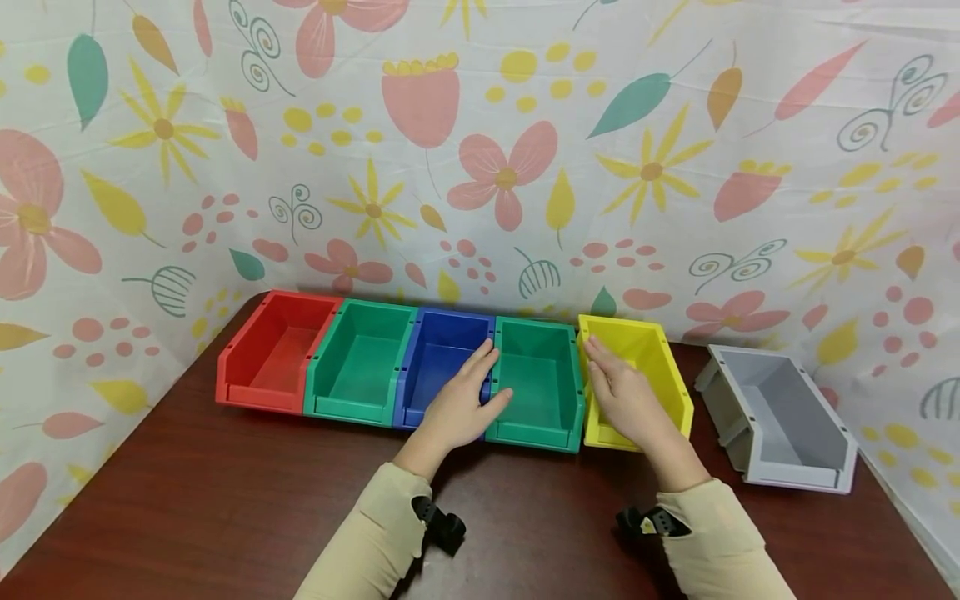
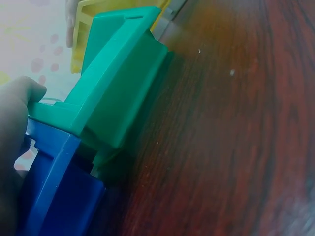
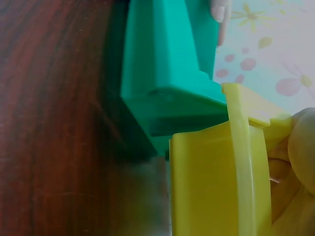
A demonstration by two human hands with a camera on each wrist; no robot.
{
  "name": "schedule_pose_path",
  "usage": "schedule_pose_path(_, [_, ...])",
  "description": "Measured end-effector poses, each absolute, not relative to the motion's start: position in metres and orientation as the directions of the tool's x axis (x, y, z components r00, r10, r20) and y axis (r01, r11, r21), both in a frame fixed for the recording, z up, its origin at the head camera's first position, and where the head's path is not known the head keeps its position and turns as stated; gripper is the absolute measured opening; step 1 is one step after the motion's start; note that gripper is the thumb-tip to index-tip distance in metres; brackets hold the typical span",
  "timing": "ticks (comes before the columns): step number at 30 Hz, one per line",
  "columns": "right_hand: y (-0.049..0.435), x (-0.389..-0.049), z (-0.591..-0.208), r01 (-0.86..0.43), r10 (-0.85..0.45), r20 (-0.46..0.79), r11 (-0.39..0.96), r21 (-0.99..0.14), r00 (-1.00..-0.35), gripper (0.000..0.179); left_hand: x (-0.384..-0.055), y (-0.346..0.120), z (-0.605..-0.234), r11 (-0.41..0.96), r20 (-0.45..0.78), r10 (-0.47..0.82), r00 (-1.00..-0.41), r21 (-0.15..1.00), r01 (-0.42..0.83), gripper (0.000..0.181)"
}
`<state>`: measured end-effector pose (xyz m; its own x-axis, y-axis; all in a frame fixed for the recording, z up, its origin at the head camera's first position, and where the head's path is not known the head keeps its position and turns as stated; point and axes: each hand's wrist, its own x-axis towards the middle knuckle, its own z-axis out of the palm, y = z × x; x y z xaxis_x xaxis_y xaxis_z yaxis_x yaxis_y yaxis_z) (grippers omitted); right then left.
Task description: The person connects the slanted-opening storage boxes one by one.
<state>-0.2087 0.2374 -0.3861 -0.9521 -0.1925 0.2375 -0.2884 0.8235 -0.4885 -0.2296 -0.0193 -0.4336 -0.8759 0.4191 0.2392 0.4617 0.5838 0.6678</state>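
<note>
In the head view, my left hand (image 1: 461, 408) lies over the border between the blue bin (image 1: 442, 358) and the green bin (image 1: 528, 383) to its right. Its fingers are straight, and the thumb reaches over the green bin's side. My right hand (image 1: 630, 400) is over the yellow bin (image 1: 663, 367), its straight fingers along that bin's left wall. The right wrist view shows this hand inside the yellow bin's rim. A narrow gap separates the yellow bin from the green one. How firmly either hand touches is unclear.
Left of the blue bin stand another green bin (image 1: 363, 358) and a red bin (image 1: 281, 350), side by side. A grey bin (image 1: 783, 417) stands apart at the right, turned at an angle. All rest on a dark wooden table (image 1: 225, 492) before a floral cloth (image 1: 480, 167).
</note>
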Motion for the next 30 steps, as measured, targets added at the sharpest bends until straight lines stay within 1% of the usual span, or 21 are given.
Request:
schedule_pose_path(5, [0.234, -0.211, -0.385, -0.293, -0.218, 0.209, 0.831, -0.472, -0.953, 0.048, -0.23, -0.023, -0.433, 0.568, 0.242, 0.404, -0.882, 0.69, 0.449, 0.067])
schedule_pose_path(10, [0.236, -0.218, -0.376, -0.28, -0.251, 0.123, 0.874, -0.397, -0.96, 0.049, -0.231, -0.023, -0.436, 0.57, 0.228, 0.412, -0.882, 0.691, 0.445, 0.067])
schedule_pose_path(16, [0.233, -0.236, -0.364, -0.188, -0.188, 0.03, 0.939, -0.288, -0.982, 0.051, -0.233, -0.019, -0.437, 0.571, 0.238, 0.418, -0.877, 0.682, 0.458, 0.068])
schedule_pose_path(21, [0.229, -0.247, -0.362, -0.149, -0.138, 0.064, 0.968, -0.204, -0.988, 0.049, -0.233, -0.018, -0.438, 0.584, 0.225, 0.421, -0.879, 0.674, 0.452, 0.067])
schedule_pose_path(23, [0.227, -0.25, -0.362, -0.143, -0.127, 0.084, 0.967, -0.213, -0.988, 0.049, -0.232, -0.018, -0.437, 0.592, 0.222, 0.416, -0.882, 0.67, 0.448, 0.067])
schedule_pose_path(25, [0.225, -0.252, -0.362, -0.132, -0.115, 0.082, 0.957, -0.256, -0.99, 0.052, -0.232, -0.019, -0.435, 0.594, 0.218, 0.414, -0.884, 0.671, 0.444, 0.067])
schedule_pose_path(30, [0.221, -0.256, -0.362, -0.065, -0.06, 0.026, 0.926, -0.372, -0.998, 0.066, -0.229, -0.019, -0.431, 0.593, 0.209, 0.415, -0.886, 0.676, 0.437, 0.067])
